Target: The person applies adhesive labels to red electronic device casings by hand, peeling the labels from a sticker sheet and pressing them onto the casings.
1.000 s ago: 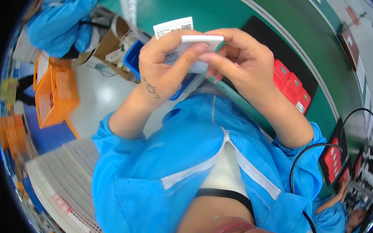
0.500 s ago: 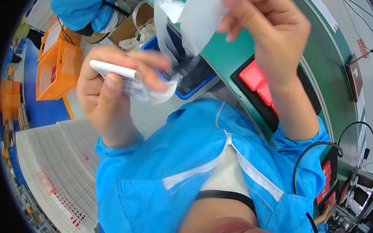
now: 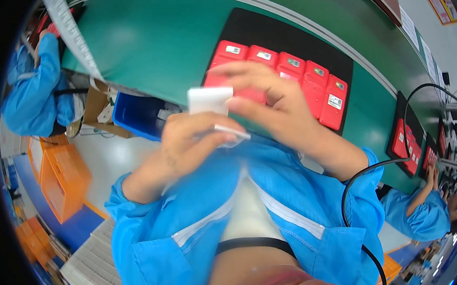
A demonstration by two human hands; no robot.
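My left hand (image 3: 189,142) is closed around a small, folded-looking white paper or label piece (image 3: 232,131), whose thin edge sticks out past the thumb. A flat white rectangle (image 3: 207,99) stands up just above these fingers; whether it belongs to the same piece I cannot tell. Beside it is my right hand (image 3: 276,99), slightly blurred, its fingers apart from the thumb and the thumb tip at the rectangle's edge. Beyond both hands, flat red cases (image 3: 315,96) with small white labels lie in a row on a black mat (image 3: 263,26). My right hand partly covers the leftmost cases.
The green bench (image 3: 141,37) runs across the front. A blue bin (image 3: 136,114) and a cardboard box (image 3: 99,106) stand at its left edge. Orange crates (image 3: 64,178) are farther left. A white strip (image 3: 70,37) hangs at upper left. Co-workers sit at both sides; a black cable (image 3: 348,192) crosses my right side.
My view has swung toward the bench and the red cases. The right hand no longer holds the large white sheet and has come down beside the left hand, which keeps its white piece.
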